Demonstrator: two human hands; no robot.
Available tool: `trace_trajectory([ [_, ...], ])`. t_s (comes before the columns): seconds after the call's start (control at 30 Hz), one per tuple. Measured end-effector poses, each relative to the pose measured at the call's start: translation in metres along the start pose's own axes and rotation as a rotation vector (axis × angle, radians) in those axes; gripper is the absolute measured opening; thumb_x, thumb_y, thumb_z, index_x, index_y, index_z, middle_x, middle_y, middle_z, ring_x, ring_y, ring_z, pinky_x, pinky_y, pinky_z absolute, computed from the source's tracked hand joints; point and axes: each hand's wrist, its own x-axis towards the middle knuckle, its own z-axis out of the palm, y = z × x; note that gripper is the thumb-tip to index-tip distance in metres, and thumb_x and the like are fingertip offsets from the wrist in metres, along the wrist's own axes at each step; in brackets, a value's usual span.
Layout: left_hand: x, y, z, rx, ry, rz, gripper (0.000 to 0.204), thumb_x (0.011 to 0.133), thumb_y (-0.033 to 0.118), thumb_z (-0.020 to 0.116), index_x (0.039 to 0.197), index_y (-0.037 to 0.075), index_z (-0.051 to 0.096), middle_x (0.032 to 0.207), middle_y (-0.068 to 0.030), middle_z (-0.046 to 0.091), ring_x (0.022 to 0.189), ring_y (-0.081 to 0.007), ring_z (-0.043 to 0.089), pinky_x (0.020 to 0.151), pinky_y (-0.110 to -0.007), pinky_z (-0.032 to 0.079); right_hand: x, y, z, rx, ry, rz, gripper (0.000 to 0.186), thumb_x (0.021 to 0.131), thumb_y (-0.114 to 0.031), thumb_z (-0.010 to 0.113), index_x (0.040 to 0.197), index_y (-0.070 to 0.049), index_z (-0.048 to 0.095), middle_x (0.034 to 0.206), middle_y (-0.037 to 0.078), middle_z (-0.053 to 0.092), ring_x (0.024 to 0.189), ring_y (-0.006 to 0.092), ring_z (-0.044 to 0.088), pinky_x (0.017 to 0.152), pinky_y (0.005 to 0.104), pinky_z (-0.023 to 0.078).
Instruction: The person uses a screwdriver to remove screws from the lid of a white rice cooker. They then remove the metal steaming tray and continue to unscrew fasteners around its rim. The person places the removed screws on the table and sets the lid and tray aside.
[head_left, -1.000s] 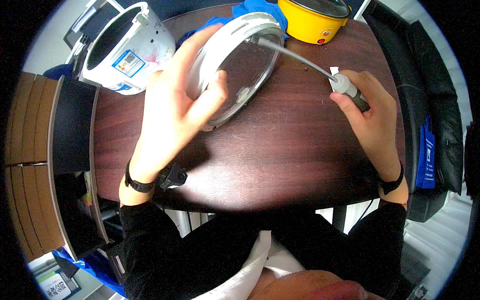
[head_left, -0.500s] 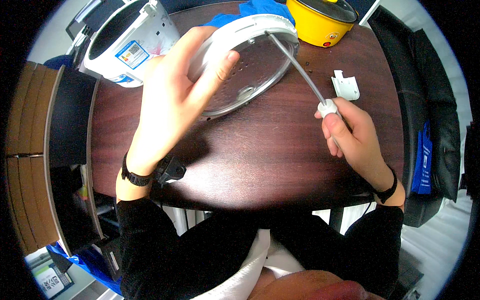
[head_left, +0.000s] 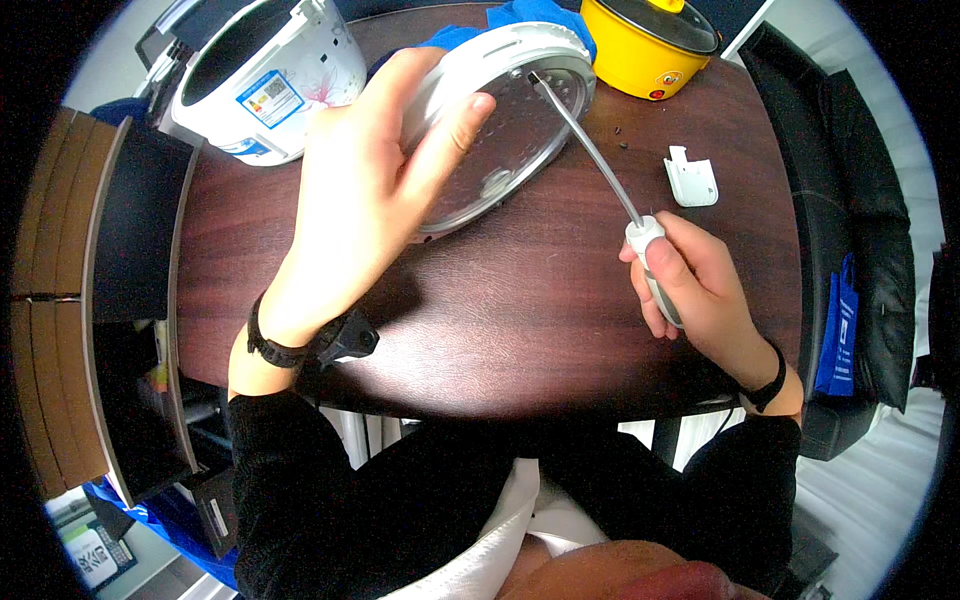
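My left hand (head_left: 375,180) is closed round the rim of a round white rice cooker lid (head_left: 476,62), thumb over the inner side. The lid is tilted so its metal inner plate (head_left: 500,140) with small holes faces me. My right hand (head_left: 700,275) grips the pale handle of a screwdriver (head_left: 600,160). The long shaft points up and left, its tip at the lid's upper inner edge. A small dark bit shows at the tip; I cannot tell whether it is a screw or a hole.
A white rice cooker body (head_left: 290,90) stands at the back left. A yellow pot (head_left: 650,50) with a dark lid sits at the back right, beside blue cloth (head_left: 540,12). Right of the lid lie a small white plastic cover (head_left: 692,180) and tiny dark pieces (head_left: 621,144) on the brown table (head_left: 520,320).
My right hand and the screwdriver have drawn slightly down and left. The tip now sits a little lower on the lid's inner side. My left hand still holds the lid.
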Motion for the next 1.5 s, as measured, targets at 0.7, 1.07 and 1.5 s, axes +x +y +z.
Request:
trace_trajectory([
  [0.7,-0.002,0.001,0.002,0.059,0.03,0.027,0.03,0.082,0.024,0.066,0.1,0.002,0.058,0.072,-0.0131,0.063,0.058,-0.0166,0.06,0.053,-0.027,0.044,0.009,0.003,-0.002,-0.479,0.276,-0.294,0.018,0.088,-0.022,0.055,0.093,-0.004,0.056,0.063,0.005,0.054,0.052,0.0155,0.054,0.048,0.0256,0.042],
  [1.07,-0.002,0.003,0.0,0.028,-0.004,-0.011,0.031,0.083,0.026,0.065,0.101,0.002,0.058,0.069,-0.0124,0.062,0.056,-0.0158,0.059,0.053,-0.027,0.044,0.0,-0.018,-0.023,-0.876,0.548,-0.466,0.021,0.078,-0.015,0.066,0.095,-0.003,0.059,0.071,0.008,0.056,0.067,0.0206,0.059,0.058,0.0292,0.046],
  [1.5,-0.001,0.003,-0.003,0.046,-0.019,-0.098,0.031,0.083,0.027,0.064,0.101,0.002,0.058,0.069,-0.012,0.062,0.056,-0.0155,0.059,0.052,-0.028,0.043,0.001,-0.005,0.006,0.054,-0.03,-0.023,0.027,0.096,-0.026,0.037,0.091,-0.002,0.05,0.057,0.0,0.047,0.045,0.0055,0.042,0.043,0.0199,0.033],
])
